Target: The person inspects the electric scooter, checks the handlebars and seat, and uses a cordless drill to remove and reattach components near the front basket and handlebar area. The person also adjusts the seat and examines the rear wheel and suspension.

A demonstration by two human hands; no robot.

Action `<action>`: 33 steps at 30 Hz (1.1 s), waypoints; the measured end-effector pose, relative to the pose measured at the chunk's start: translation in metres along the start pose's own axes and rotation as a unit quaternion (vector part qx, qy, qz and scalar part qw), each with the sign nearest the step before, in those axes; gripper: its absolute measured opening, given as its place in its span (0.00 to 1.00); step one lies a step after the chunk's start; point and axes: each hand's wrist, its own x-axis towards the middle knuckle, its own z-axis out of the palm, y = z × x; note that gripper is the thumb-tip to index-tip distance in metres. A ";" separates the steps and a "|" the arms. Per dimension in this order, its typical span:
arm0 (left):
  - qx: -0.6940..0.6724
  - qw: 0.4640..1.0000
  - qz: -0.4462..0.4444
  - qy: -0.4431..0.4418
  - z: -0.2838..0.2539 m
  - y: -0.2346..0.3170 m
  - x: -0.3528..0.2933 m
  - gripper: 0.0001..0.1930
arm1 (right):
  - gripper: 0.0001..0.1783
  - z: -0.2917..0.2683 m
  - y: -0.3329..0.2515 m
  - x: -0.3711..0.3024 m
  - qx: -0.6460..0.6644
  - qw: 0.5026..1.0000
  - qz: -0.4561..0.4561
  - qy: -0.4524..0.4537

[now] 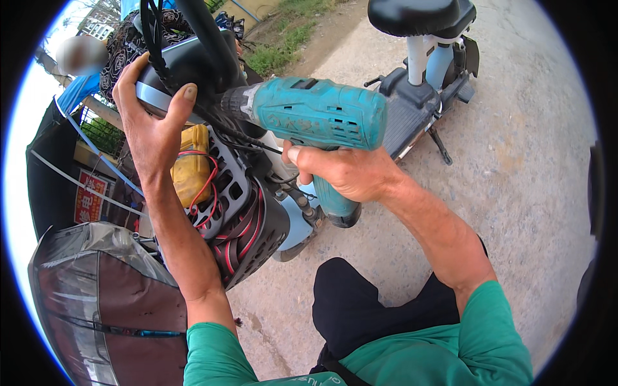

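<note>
My right hand [351,172] is wrapped round the grip of a teal cordless drill [325,114], which lies level with its chuck pointing left. The chuck end reaches the handlebar area of an electric scooter; the tip of any bit is hidden. My left hand [149,122] is spread round the scooter's dark, rounded front housing [183,67], thumb on the near side and fingers over the far side. Black cables [156,45] hang down beside that hand. Below sits a dark plastic front basket [273,222] holding a worn yellow case [191,170] and red and black leads [209,206].
The scooter's black saddle [415,16] and ribbed footboard [412,106] are at the upper right, with its side stand [441,147] down on concrete [508,193]. A maroon cover with a clear window [132,299] stands at lower left. Another person [138,48] is at upper left.
</note>
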 end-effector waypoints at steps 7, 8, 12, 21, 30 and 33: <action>0.001 1.000 0.006 0.004 0.001 -0.002 0.000 0.42 | 0.08 -0.001 0.003 0.001 -0.031 1.000 0.007 0.001; 0.001 1.000 0.004 0.003 0.001 -0.003 -0.001 0.42 | 0.08 0.001 0.000 0.000 -0.037 0.999 0.013 0.007; 0.002 1.000 -0.001 0.004 0.000 -0.002 -0.001 0.43 | 0.08 0.000 0.001 0.001 -0.030 0.999 0.012 0.006; 0.003 1.000 0.007 0.006 0.001 -0.002 0.000 0.42 | 0.09 0.002 0.003 0.001 -0.020 1.000 0.015 0.008; 0.004 1.000 0.010 0.009 0.001 -0.004 0.000 0.42 | 0.10 0.000 0.008 0.000 -0.019 1.000 0.011 0.001; -0.007 1.000 0.000 0.007 0.002 -0.002 0.000 0.42 | 0.09 -0.001 0.009 -0.001 -0.031 0.999 0.008 0.006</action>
